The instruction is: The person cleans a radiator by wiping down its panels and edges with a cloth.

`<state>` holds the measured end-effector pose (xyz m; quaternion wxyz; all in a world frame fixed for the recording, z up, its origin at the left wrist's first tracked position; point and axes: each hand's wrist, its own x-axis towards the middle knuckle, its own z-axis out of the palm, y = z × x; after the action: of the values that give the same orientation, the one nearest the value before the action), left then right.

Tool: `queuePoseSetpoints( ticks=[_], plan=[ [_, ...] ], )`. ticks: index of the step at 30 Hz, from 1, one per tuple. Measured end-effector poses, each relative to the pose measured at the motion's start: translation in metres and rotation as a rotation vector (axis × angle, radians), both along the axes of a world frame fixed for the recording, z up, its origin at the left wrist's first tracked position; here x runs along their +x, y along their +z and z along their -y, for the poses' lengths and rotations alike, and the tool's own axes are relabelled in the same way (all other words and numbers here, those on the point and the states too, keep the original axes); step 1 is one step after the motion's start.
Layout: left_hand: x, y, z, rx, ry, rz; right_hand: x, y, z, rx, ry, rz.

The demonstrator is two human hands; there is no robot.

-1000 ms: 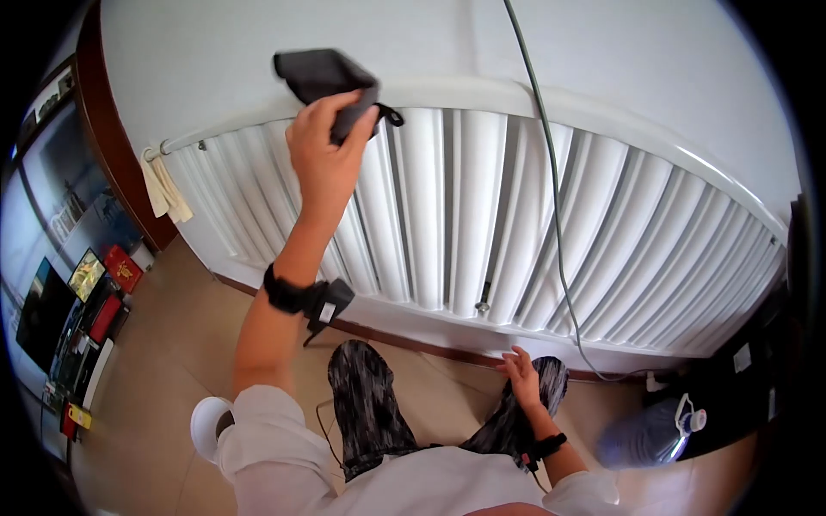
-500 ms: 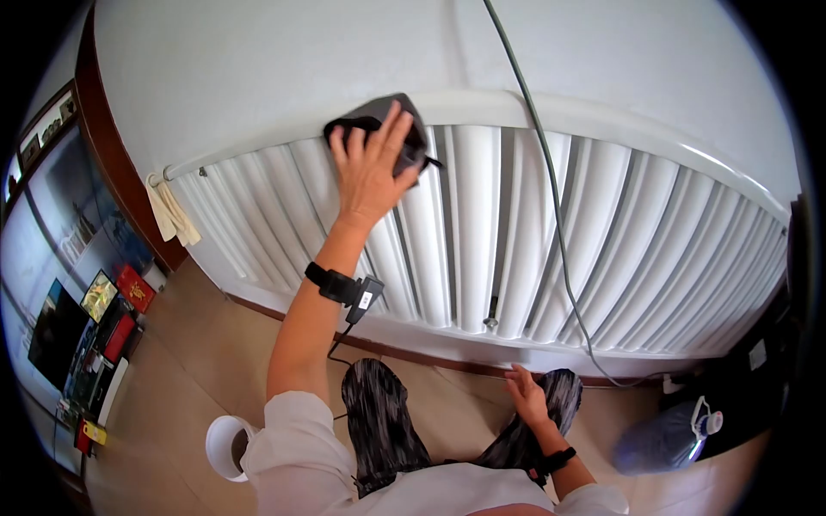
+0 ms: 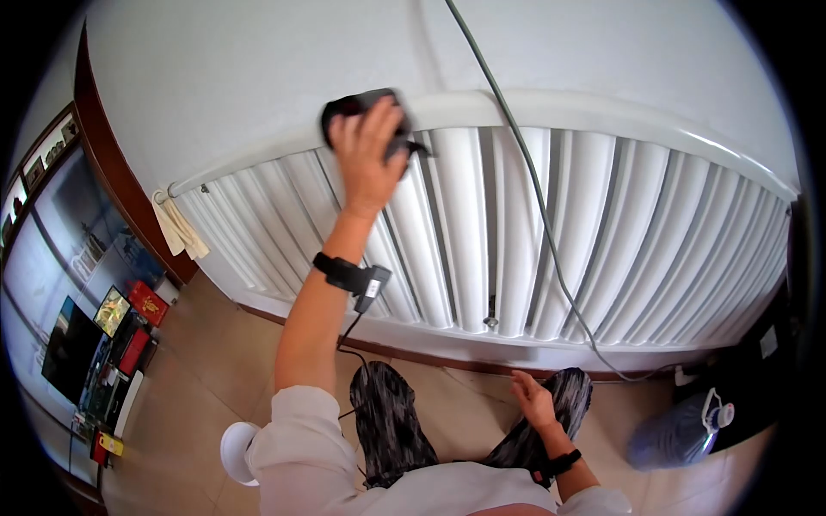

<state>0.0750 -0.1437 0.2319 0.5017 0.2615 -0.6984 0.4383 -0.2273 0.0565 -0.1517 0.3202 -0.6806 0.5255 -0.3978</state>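
My left hand is on a dark grey cloth item, its fingers laid over the item against the top rail of the white radiator, left of the middle. Part of the item is hidden under the fingers, and a thin black strap sticks out at its right side. Low in the view, my right hand hangs near my knee, fingers loosely apart, with nothing visible in it.
A green-grey cable runs down across the radiator. A pale cloth hangs at the radiator's left end. On the floor are a white bucket at left and a large water bottle at right. A television stands far left.
My left hand has brought the dark item down from near the wall onto the radiator's top rail, its fingers now spread over it. My right hand stays low by the knee.
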Motion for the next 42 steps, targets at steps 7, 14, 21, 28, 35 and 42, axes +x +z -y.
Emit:
queuePoseSetpoints(
  ticks=[7,14,21,28,35,42],
  plan=[
    [-0.1,-0.008,-0.018,0.055,-0.091,0.103,0.008,0.007,0.001,0.003,0.007,-0.022],
    [-0.093,-0.152,-0.042,0.448,0.007,0.023,0.011,0.011,-0.005,-0.012,-0.036,-0.033],
    [-0.085,-0.335,-0.068,0.699,0.17,0.126,0.006,0.013,-0.007,-0.02,-0.036,-0.131],
    [-0.07,-0.279,-0.057,0.467,0.353,0.322,-0.001,-0.007,-0.008,-0.103,-0.035,-0.191],
    [-0.072,-0.085,-0.037,0.308,0.163,0.194,0.035,0.117,-0.028,0.32,0.536,0.497],
    [-0.078,-0.082,-0.029,0.284,0.054,0.076,0.076,0.24,-0.079,-0.014,1.527,0.656]
  ],
)
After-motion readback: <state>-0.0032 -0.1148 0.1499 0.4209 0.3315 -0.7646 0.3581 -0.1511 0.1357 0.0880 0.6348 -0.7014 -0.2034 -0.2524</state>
